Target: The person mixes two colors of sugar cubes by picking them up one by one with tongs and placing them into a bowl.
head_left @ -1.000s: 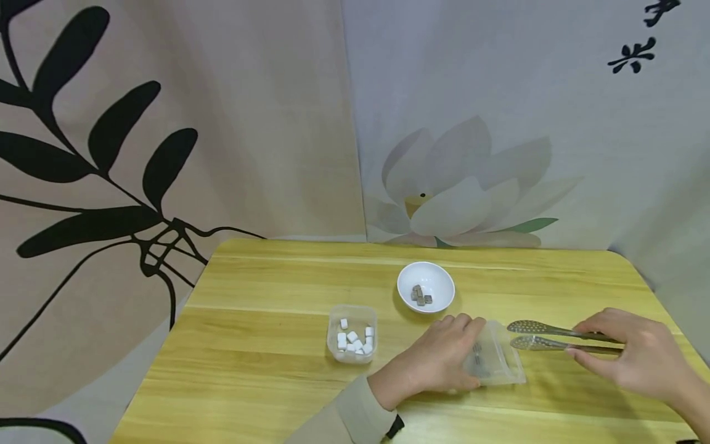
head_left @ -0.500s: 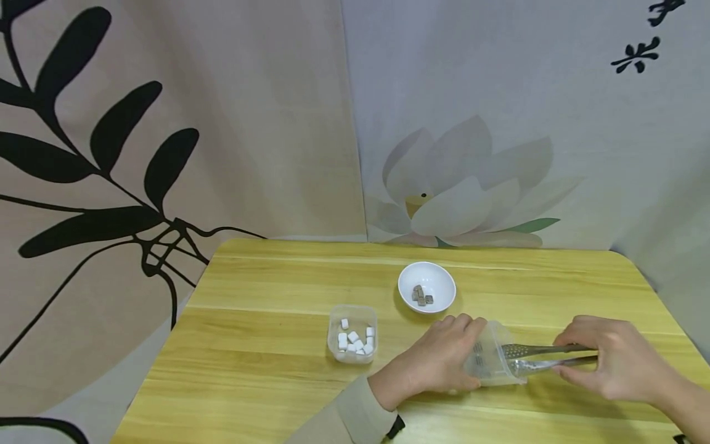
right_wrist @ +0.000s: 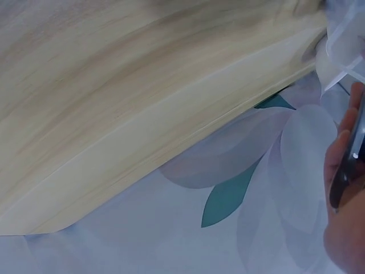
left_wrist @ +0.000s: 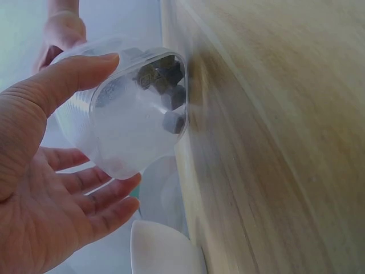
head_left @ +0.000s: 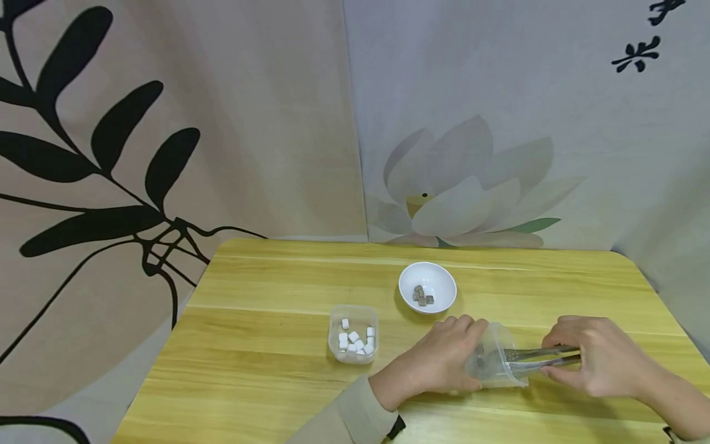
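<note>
My left hand [head_left: 435, 357] grips a clear plastic container [head_left: 488, 374] that lies tipped on its side, its mouth facing right. In the left wrist view, the thumb lies over the container wall [left_wrist: 131, 134] and the fingers spread beneath it. Several dark grey cubes [left_wrist: 173, 98] are gathered inside at the table side. My right hand [head_left: 601, 359] holds metal tongs [head_left: 535, 353] with perforated ends, which reach through the mouth into the container. Whether the tongs touch a cube is hidden. At the right wrist view's edge, my right hand [right_wrist: 345, 231] and part of the tongs [right_wrist: 344, 180] show.
A white bowl [head_left: 410, 274] with several brownish-grey cubes [head_left: 421, 297] stands behind the left hand. To the left is an open clear container [head_left: 334, 351] with several white cubes [head_left: 354, 337]. The wooden table [head_left: 266, 345] ends at a printed curtain [head_left: 299, 123].
My right hand has moved left, carrying the tongs from outside the container's mouth to inside it. The tong arms stand closer together. My left hand and the container have stayed in place.
</note>
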Motion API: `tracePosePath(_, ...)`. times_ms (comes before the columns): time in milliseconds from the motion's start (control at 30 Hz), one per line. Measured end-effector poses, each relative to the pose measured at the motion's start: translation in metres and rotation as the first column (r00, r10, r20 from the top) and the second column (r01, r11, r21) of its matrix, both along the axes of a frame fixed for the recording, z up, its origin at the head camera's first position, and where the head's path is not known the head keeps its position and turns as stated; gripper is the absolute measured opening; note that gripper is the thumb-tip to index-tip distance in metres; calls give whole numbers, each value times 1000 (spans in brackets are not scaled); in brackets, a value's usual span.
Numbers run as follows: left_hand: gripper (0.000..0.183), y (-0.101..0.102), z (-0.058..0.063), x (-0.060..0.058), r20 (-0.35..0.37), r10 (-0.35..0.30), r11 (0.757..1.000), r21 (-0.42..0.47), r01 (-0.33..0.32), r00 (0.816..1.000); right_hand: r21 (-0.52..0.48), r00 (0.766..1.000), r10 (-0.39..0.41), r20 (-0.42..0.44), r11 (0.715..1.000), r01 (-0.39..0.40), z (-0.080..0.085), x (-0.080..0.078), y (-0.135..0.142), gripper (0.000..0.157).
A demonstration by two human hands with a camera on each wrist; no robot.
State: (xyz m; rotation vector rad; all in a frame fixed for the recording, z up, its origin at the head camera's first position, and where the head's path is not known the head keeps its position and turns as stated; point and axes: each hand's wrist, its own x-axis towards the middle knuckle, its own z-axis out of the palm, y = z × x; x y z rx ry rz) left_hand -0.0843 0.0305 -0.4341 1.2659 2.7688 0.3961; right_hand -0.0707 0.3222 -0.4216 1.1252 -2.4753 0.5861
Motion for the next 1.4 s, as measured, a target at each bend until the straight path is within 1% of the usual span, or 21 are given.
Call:
tracePosePath(167,95,0,0,0,2,-2,1000,-3,2,1000,7,1000,17,2,1000,-17,-4,0,-2,41)
tracePosePath(367,95,0,0,0,4,-5,1000,1,5,1000,3,1000,5,-1,1000,-5,-8,0,-2,41)
tracePosePath(667,97,0,1,0,19,-8,1000,0,8,1000,16,999,-32,11,999,32,-7,4,-3,40)
tracePosePath(967,98,-1,2,0,31,-4,1000,3,4,999,34,1000,-25,6,999,25,-6,2,-2,40)
tracePosePath(1233,96,-1,2,0,17,-5,1000,0,5,1000,46,1000,-17,-3,999,17,-3,4,-5,40)
tracePosePath(1400,96,-1,2,1,19,-4,1000,-5,4,1000,41,1000,-11,-15,999,12,-5,4,-5,39)
